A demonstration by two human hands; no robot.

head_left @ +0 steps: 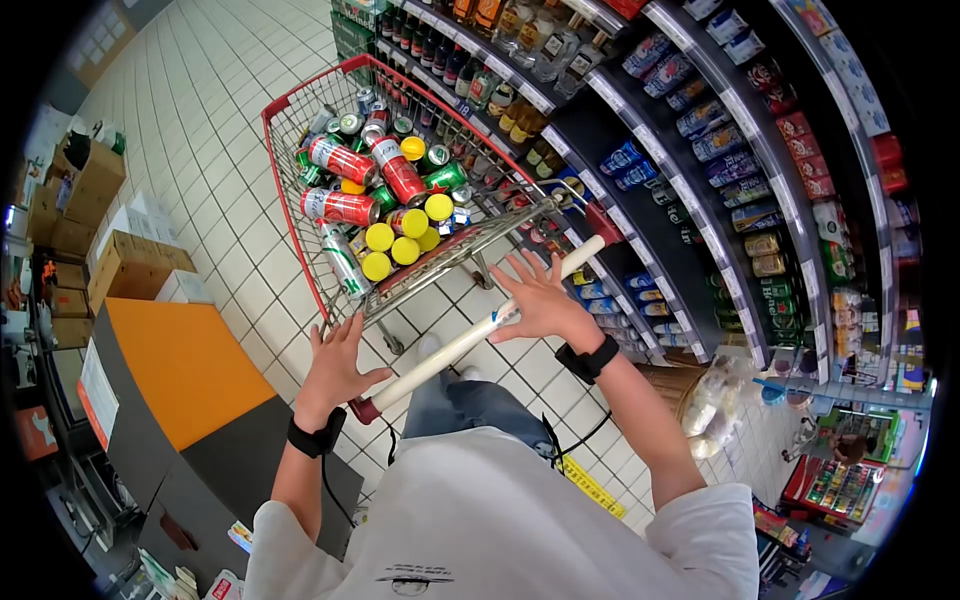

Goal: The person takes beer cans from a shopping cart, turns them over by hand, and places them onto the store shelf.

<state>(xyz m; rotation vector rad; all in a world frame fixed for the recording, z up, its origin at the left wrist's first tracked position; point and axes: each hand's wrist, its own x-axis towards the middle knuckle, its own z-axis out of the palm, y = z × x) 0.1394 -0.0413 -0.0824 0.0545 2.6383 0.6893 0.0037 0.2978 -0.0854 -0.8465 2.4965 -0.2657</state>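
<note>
A shopping cart (268,125) with a wire basket and red rim stands in front of me, loaded with several drink cans. Red and silver cans (398,170) lie on top, among green cans (445,178) and several yellow-lidded containers (405,251). The cart's pale handle (455,347) has dark red ends and runs slantwise before my body. My right hand (545,300) is spread open over the handle, palm down; whether the palm touches it I cannot tell. Near the handle's left end, my left hand (338,365) is also open, its fingers spread toward the basket.
Shelves of bottles and cans (690,120) rise close along the cart's right side. On the left stands a grey counter with an orange top (185,360), with cardboard boxes (130,268) behind it. The tiled floor (205,110) runs ahead to the upper left.
</note>
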